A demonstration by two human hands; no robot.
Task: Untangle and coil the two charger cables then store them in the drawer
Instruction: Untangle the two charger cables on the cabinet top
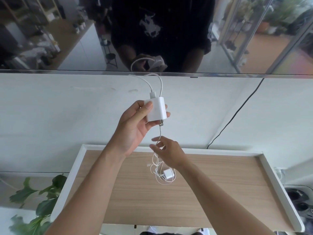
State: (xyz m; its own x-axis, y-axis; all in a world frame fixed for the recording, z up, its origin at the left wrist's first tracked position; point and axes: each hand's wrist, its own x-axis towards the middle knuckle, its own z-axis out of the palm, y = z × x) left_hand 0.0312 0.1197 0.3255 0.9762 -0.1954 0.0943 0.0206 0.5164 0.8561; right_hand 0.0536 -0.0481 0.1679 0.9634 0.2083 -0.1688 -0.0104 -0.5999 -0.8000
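Note:
My left hand (135, 126) holds a large white charger plug (156, 110) up in front of the wall, prongs pointing down. Its white cable (160, 83) loops above the plug and runs down behind it. My right hand (166, 150) pinches that cable (160, 133) just below the plug. Below the right hand, a tangle of thin white cable (156, 168) hangs down to the wooden tabletop (211, 189). A second, smaller white charger plug (167, 173) lies in the tangle on the table.
The tabletop has a raised white rim (264, 163). A dark TV screen (152, 31) hangs on the wall above, with a black cord (237, 112) running down at the right. A green plant (42, 200) stands at the lower left. No drawer is in view.

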